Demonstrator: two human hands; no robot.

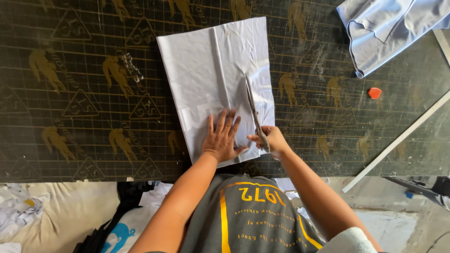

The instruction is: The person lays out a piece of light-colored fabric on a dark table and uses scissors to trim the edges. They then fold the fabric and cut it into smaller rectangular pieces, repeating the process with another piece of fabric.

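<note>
Two hands work a folded sheet of white fabric (213, 79) that lies flat on the dark gridded cutting mat (79, 93) of the table, its near edge at the table's front rim. Left hand (222, 138): fingers spread, palm pressed flat on the cloth just beside the cut line. Right hand (271, 139): closed around the handles of long tailor's scissors (253, 110), whose blades point away from the body and lie along the cloth near its right edge; whether the blades are parted or shut is hard to tell at this angle. For a clean cut, the judgement is that the flat hand should stay close to the blades without crossing their path, holding the layers from creeping, while the lower blade rides on the mat and follows a grid line in long strokes. Well apart lie a second pale fabric piece (389, 33), a small orange chalk-like object (374, 93) and a long white ruler (398, 140).
</note>
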